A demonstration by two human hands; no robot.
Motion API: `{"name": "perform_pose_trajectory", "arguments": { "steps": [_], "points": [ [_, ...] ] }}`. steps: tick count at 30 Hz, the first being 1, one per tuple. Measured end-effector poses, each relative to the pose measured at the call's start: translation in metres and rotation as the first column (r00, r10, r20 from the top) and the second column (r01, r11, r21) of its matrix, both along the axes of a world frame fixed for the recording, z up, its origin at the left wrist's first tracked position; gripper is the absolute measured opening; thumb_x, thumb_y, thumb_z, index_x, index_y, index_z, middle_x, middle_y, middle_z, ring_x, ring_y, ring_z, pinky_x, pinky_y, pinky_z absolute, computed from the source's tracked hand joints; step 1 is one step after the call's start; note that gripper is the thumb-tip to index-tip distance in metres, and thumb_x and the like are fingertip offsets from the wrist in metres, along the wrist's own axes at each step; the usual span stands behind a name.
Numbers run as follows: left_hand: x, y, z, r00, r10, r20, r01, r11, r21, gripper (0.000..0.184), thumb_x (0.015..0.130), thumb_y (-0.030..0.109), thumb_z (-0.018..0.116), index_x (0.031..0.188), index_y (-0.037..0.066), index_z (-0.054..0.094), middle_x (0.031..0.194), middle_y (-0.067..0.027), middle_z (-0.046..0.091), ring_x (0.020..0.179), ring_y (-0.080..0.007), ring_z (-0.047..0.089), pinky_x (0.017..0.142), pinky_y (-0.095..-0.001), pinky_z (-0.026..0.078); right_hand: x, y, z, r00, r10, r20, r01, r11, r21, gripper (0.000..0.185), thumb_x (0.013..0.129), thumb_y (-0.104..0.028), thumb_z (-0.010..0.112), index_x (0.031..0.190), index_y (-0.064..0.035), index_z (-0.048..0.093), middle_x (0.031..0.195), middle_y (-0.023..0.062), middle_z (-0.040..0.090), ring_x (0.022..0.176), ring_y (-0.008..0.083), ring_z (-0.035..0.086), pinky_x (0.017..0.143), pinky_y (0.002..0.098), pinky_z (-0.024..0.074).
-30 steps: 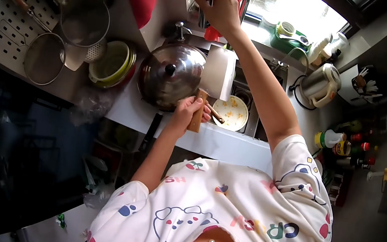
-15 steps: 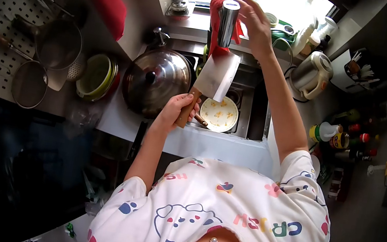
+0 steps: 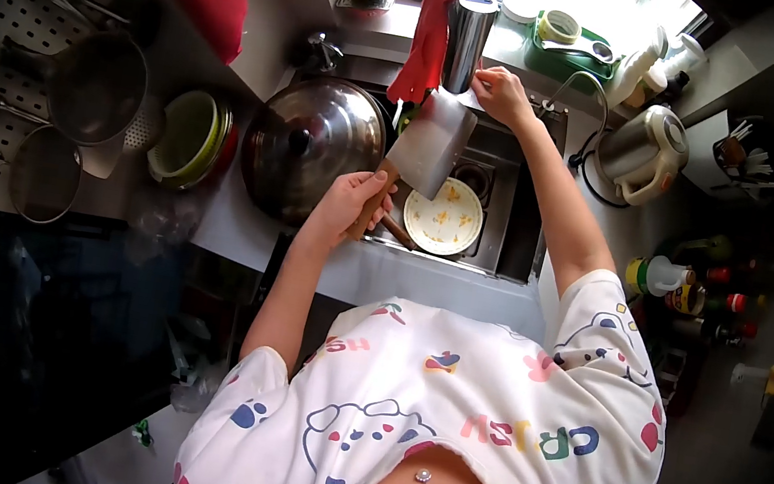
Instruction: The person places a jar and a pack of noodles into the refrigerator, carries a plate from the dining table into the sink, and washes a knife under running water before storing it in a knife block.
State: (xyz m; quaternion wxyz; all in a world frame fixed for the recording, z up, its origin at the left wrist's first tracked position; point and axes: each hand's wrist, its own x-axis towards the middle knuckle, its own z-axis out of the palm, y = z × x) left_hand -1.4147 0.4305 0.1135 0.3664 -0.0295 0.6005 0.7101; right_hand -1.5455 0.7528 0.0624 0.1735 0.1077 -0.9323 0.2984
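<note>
My left hand [image 3: 353, 201] is wrapped round the wooden handle of a cleaver [image 3: 433, 143], whose broad blade points up and to the right over the sink. My right hand [image 3: 503, 95] is closed beside the lower part of the chrome faucet [image 3: 468, 42]; what its fingers pinch, if anything, is too small to make out. A red cloth [image 3: 429, 31] hangs over the faucet on its left. Below the blade, a plate with yellow flowers [image 3: 444, 217] lies in the sink [image 3: 523, 218].
A large lidded pan [image 3: 321, 146] stands left of the sink. Strainers hang at the far left near green bowls [image 3: 186, 137]. On the right are an electric kettle [image 3: 646, 151] and several bottles. A green basket [image 3: 577, 61] sits by the window.
My right hand has come down from the top of the faucet area to its lower right side, its fingers closing. The cleaver has tilted to the right in my left hand.
</note>
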Motion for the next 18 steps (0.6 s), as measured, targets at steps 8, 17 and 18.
{"name": "perform_pose_trajectory", "arguments": {
  "steps": [8,17,18],
  "points": [
    [-0.003,0.020,-0.004,0.991,-0.073,-0.116,0.065,0.995,-0.075,0.034,0.099,0.032,0.052,0.098,-0.001,0.061,0.072,-0.0040,0.061,0.053,-0.0074,0.053,0.048,-0.0208,0.044,0.065,-0.050,-0.037,0.992,-0.118,-0.041,0.121,0.989,0.084,0.052,0.099,-0.031,0.042,0.140,0.0004,0.041,0.150,0.0210,0.033,0.143,0.0346,0.025,0.116,0.0475,0.0179],
    [-0.007,0.034,-0.016,0.988,-0.079,-0.131,0.068,0.994,-0.084,0.031,0.099,0.030,0.053,0.098,0.000,0.062,0.071,-0.0039,0.061,0.053,-0.0082,0.054,0.048,-0.0213,0.045,0.118,-0.108,-0.024,0.994,0.058,0.098,-0.050,0.996,-0.077,0.071,0.099,-0.042,0.034,0.152,-0.0031,0.008,0.157,0.0227,0.012,0.147,0.0352,0.008,0.117,0.0489,0.0024],
    [-0.005,0.031,-0.013,0.989,-0.080,-0.122,0.072,0.995,-0.072,0.031,0.099,0.030,0.053,0.098,0.000,0.062,0.071,-0.0038,0.061,0.053,-0.0083,0.054,0.048,-0.0215,0.045,0.119,-0.106,-0.021,0.991,0.054,0.120,-0.054,0.999,-0.004,0.070,0.099,-0.040,0.035,0.152,-0.0031,0.007,0.157,0.0226,0.013,0.147,0.0346,0.007,0.117,0.0491,0.0018]
  ]
}}
